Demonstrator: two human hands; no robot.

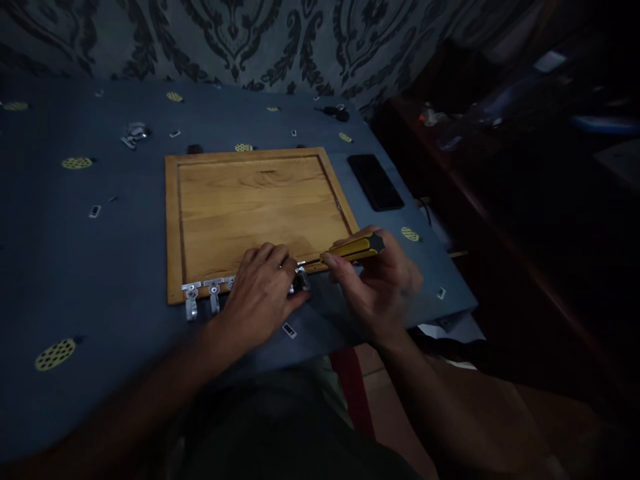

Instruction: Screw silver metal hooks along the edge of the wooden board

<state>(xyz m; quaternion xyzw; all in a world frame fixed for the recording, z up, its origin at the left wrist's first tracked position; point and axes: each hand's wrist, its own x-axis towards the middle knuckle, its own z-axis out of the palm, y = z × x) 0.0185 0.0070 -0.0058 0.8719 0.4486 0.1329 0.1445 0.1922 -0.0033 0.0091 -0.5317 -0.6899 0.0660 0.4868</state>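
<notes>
A wooden cabinet door (260,207) with a raised frame lies flat on the cloth. Along its near edge sit several metal cabinet hinges (191,299), their arms jutting toward me. My left hand (263,290) rests over that edge, thumb and fingers curled around a hinge (301,280) at the right of the row and covering part of the others. In my right hand (383,287) is a yellow and black screwdriver (355,248). It is tilted nearly level, its shaft pointing left, the tip at the hinge beside my left fingers.
A black phone (375,182) lies right of the door. Loose metal hinges (136,133) are at the back left, and a small dark object (336,112) at the back right. The blue patterned tablecloth (120,253) ends at the table's right edge, beside dark furniture (450,167).
</notes>
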